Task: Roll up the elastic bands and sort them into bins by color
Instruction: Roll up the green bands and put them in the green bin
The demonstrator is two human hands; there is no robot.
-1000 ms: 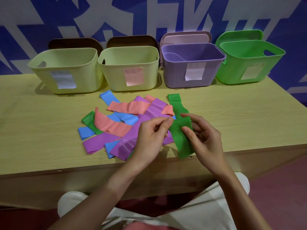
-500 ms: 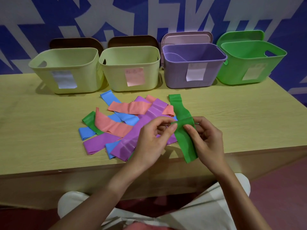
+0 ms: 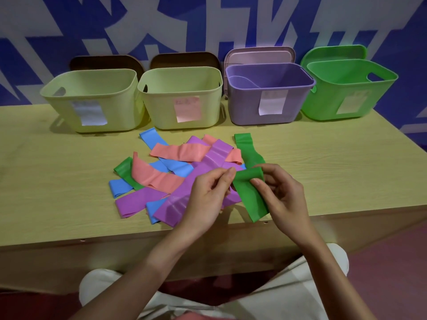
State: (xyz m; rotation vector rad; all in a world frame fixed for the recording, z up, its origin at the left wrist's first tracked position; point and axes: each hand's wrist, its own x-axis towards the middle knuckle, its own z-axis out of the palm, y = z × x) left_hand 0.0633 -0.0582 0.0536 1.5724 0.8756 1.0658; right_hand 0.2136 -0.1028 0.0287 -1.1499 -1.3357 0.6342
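Both hands (image 3: 249,181) now pinch the green band (image 3: 250,192), its far end folded over since before.

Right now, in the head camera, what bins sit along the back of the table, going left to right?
Yellow-green bin with white label → yellow-green bin with pink label → purple bin → green bin.

This looks like a staged activity or training room: a plain wooden bench (image 3: 323,162) stands against a wall with a blue-and-white graphic (image 3: 208,24), with four labelled plastic bins (image 3: 182,98) in a row at the far side.
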